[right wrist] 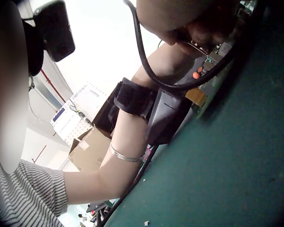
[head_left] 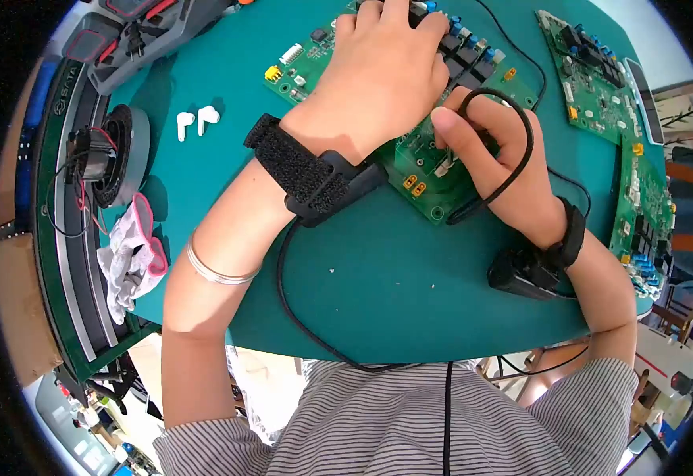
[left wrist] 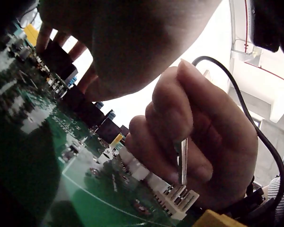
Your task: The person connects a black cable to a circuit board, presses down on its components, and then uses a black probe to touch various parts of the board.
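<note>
A green circuit board [head_left: 462,186] lies on the green table under both hands. My left hand [head_left: 386,71] rests across its far part, fingers spread over the black relay blocks [head_left: 465,59]. Low over the near part, my right hand [head_left: 513,151] pinches a slim metal tool [left wrist: 182,163] between thumb and fingers. In the left wrist view the tool's tip meets a white pin connector [left wrist: 180,203] near the board's edge. Most of the tool is hidden in the fingers. A black cable [head_left: 527,151] loops over the right hand.
More circuit boards [head_left: 585,87] lie at the right, beside a phone [head_left: 644,101]. White earbuds [head_left: 207,117], a round black part with wires [head_left: 116,155] and a white-and-pink glove [head_left: 132,250] are at the left. A grey tool case [head_left: 132,59] stands at the back left.
</note>
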`<state>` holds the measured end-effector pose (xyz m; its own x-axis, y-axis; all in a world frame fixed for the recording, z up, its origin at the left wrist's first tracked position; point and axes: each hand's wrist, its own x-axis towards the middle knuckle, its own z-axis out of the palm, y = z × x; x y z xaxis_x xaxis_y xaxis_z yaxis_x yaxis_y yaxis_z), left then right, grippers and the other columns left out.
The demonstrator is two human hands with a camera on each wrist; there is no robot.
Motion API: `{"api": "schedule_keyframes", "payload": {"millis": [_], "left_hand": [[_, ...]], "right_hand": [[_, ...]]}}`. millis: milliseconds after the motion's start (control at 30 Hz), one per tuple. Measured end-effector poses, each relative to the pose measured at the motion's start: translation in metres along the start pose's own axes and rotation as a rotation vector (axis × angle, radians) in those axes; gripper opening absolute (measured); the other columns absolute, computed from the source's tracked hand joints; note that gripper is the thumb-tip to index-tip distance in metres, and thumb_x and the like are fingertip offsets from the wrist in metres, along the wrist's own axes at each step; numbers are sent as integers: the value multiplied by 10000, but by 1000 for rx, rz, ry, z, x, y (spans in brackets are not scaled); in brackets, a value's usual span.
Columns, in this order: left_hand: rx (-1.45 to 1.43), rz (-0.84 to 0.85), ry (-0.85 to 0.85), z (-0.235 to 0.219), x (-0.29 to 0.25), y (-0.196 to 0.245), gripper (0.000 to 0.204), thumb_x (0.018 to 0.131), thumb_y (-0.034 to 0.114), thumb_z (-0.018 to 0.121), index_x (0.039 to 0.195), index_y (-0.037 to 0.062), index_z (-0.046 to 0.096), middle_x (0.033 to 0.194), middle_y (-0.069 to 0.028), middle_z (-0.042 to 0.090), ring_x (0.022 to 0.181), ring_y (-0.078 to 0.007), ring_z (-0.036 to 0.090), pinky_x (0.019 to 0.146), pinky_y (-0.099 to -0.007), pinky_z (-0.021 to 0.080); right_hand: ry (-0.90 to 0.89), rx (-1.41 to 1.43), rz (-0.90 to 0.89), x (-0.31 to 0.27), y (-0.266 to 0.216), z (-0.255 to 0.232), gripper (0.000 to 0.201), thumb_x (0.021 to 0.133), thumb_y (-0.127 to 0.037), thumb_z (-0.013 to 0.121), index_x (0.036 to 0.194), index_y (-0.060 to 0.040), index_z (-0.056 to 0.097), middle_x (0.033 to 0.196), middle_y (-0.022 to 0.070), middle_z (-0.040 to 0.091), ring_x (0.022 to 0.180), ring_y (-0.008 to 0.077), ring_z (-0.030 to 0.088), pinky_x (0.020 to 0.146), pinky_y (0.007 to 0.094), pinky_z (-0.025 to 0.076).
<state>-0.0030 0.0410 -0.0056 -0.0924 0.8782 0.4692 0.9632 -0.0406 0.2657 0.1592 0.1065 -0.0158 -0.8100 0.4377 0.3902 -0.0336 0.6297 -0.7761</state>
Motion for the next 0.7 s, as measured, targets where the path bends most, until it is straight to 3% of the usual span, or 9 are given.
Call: {"api": "schedule_keyframes", "payload": {"millis": [167, 267, 400, 467, 700], "left_hand": [[10, 11, 17, 3, -1, -2, 376, 894, 152, 545, 1229, -19, 546, 1251, -299, 447, 1113, -440, 482, 951, -496, 398], [6, -20, 1, 2, 0, 0, 379, 895, 153, 544, 1232, -19, 546, 1264, -304, 445, 1123, -444, 481, 957, -497, 396], [9, -18, 1, 2, 0, 0, 383, 896, 154, 543, 1239, -16, 543, 1285, -310, 436, 1134, -448, 476, 963, -500, 392], [6, -18, -1, 2, 0, 0, 385, 896, 154, 542, 1241, -15, 542, 1291, -312, 432, 1138, -450, 474, 965, -501, 391], [-3, -27, -9, 1, 0, 0, 382, 896, 159, 547, 1237, -14, 545, 1276, -309, 435, 1129, -448, 476, 959, -503, 392]], "right_hand": [[12, 74, 104, 0, -5, -3, 326, 968, -219, 618, 758, -4, 491, 578, 115, 390, 495, 177, 357, 484, 335, 307], [3, -2, 75, 0, -5, -2, 329, 967, -209, 617, 746, -3, 486, 576, 102, 379, 506, 159, 343, 485, 327, 302], [14, -10, 52, 0, -4, -1, 334, 965, -208, 620, 743, 0, 482, 574, 98, 373, 512, 163, 332, 486, 324, 304], [54, 88, 131, 1, -7, -1, 334, 960, -207, 627, 747, 2, 476, 573, 110, 383, 504, 186, 342, 491, 329, 311], [39, 10, 33, 0, -2, 0, 331, 957, -204, 631, 733, 3, 502, 569, 107, 415, 487, 177, 375, 477, 330, 311]]}}
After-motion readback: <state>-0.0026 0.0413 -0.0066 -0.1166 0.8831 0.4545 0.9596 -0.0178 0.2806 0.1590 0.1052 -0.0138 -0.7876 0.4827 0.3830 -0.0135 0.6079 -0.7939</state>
